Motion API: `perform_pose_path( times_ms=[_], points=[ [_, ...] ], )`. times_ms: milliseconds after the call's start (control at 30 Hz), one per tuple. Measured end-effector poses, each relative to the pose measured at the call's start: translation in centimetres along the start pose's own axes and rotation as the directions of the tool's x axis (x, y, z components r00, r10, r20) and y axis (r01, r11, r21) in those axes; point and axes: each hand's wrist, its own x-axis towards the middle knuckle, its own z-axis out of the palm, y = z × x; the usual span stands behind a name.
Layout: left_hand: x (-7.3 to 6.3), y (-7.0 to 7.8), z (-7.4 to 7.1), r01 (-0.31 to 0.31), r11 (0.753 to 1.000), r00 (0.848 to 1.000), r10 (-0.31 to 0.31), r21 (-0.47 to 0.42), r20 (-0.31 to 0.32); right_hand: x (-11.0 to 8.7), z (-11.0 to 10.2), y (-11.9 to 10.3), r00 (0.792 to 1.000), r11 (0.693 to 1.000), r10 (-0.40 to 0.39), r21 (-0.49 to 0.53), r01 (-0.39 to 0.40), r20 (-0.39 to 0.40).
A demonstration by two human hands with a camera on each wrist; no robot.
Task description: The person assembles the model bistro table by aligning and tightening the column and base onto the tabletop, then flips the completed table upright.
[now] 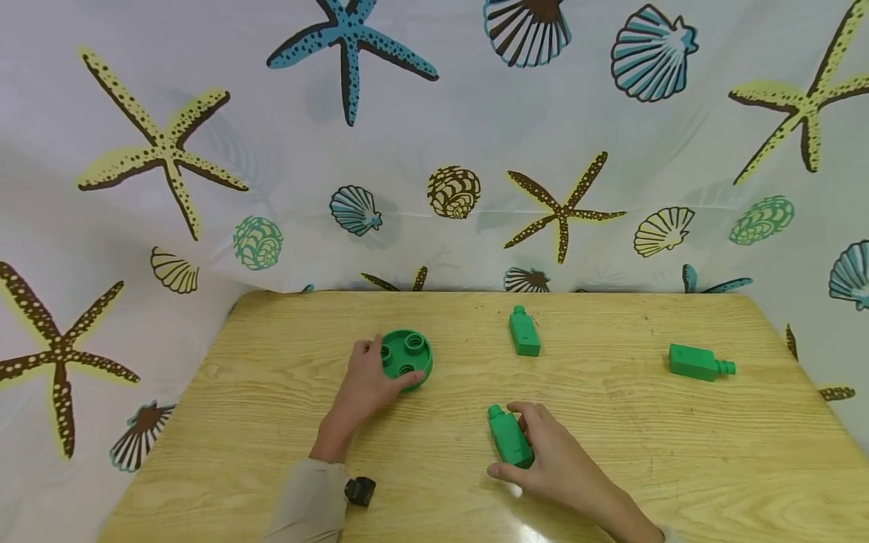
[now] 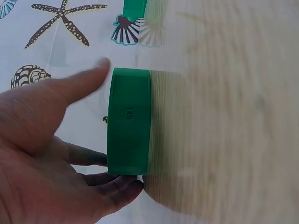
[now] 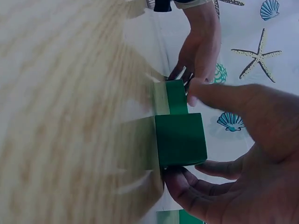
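left hand (image 1: 366, 382) is grasping a round green socketed holder (image 1: 397, 360) on the wooden table (image 1: 265, 422) | right hand (image 1: 553, 456) is spreading loosely around a green square-bodied bottle (image 1: 511, 440) lying there, thumb standing apart

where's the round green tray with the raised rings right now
In the head view, the round green tray is left of centre on the wooden tabletop, the left hand at its edge, left of three green bottles.
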Motion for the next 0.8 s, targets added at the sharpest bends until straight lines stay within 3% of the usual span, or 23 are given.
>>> perform_pose_path(
  times_ms=[167,500,633,800],
  points=[
    [0.3,0.4,0.3,-0.021,1.000,1.000,0.021,0.000,0.001,-0.1,0.0,-0.2,0.999,0.999,-0.018,-0.050,0.017,-0.030],
    [-0.6,0.8,0.6,-0.090,0.992,0.992,0.097,-0.091,0.076,0.3,-2.4,1.0,0.992,0.999,0.041,0.007,-0.041,-0.119],
    [-0.9,0.8,0.9,-0.123,0.984,0.984,0.138,-0.131,0.114,0.6,-3.2,1.6,0.990,0.995,0.020,0.099,-0.006,-0.143],
    [-1.4,1.1,1.2,-0.161,0.971,0.972,0.187,-0.174,0.143,1.1,-3.8,2.1,0.992,0.958,0.028,0.286,0.008,-0.122]
  ],
)
